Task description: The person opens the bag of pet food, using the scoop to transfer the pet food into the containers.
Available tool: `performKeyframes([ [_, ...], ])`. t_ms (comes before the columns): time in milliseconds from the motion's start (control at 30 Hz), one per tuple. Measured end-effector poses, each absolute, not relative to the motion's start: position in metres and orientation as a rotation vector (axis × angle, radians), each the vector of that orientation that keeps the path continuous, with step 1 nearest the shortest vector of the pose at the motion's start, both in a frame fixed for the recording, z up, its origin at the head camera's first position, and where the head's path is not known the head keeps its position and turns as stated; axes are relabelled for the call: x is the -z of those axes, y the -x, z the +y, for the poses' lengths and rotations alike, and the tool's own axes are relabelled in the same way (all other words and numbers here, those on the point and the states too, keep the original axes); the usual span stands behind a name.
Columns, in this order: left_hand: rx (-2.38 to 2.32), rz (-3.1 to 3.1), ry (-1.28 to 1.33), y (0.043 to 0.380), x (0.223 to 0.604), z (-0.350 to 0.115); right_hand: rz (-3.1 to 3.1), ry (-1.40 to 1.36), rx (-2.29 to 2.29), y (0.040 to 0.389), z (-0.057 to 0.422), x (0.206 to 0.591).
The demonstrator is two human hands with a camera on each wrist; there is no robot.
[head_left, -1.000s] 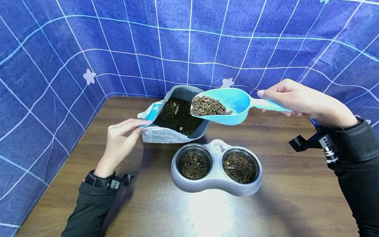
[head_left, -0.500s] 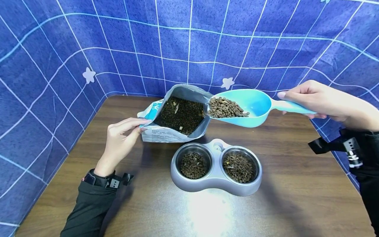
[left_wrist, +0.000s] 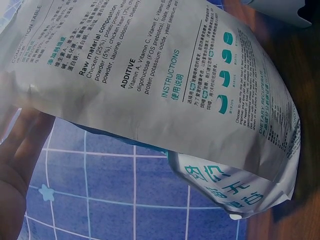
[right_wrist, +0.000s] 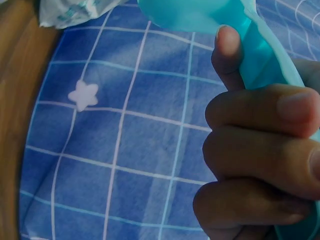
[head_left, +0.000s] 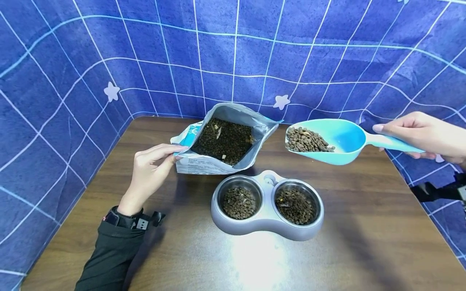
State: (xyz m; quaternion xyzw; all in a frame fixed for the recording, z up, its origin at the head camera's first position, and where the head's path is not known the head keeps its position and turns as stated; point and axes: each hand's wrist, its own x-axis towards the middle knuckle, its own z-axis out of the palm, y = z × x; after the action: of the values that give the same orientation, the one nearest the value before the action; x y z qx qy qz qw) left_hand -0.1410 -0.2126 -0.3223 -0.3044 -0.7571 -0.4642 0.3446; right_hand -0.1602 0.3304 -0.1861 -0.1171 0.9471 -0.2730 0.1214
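My left hand (head_left: 153,171) pinches the near left edge of an opened pet food bag (head_left: 204,166), whose mouth gapes upward and shows brown kibble (head_left: 222,141) inside. Printed text covers the bag's side (left_wrist: 150,90) in the left wrist view. Off to the right, my right hand (head_left: 426,133) grips the handle of a light blue scoop (head_left: 346,139). Kibble lies heaped toward the scoop's front lip. Curled fingers (right_wrist: 260,155) wrap the handle in the right wrist view. The scoop is apart from the bag, above the table's back right.
A grey double feeder (head_left: 267,206) stands in front of the bag. Both its metal bowls, the left bowl (head_left: 238,202) and the right bowl (head_left: 296,206), contain kibble. A blue gridded cloth (head_left: 233,52) hangs behind the wooden table (head_left: 364,226).
The right hand has drawn the loaded scoop rightward, from over the bag's mouth to clear of it. The bag's right corner has sprung outward. My left hand keeps its hold.
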Motion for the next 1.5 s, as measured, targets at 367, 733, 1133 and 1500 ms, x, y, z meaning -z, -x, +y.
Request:
performKeyframes([
  [367,1.201,-1.966,0.770,0.144,0.325,-0.213,2.733,0.364,0.794,0.152,0.351,0.212],
  [733,1.177,-1.974,0.765,0.139,0.325,-0.217,2.710,0.515,0.856,0.147,0.356,0.245],
  [1133,1.188,-1.951,0.792,0.140,0.326,-0.213,2.604,0.575,0.818,0.146,0.358,0.263],
  [1500,1.168,-1.950,0.789,0.138,0.326,-0.214,2.422,0.804,0.964,0.154,0.355,0.283],
])
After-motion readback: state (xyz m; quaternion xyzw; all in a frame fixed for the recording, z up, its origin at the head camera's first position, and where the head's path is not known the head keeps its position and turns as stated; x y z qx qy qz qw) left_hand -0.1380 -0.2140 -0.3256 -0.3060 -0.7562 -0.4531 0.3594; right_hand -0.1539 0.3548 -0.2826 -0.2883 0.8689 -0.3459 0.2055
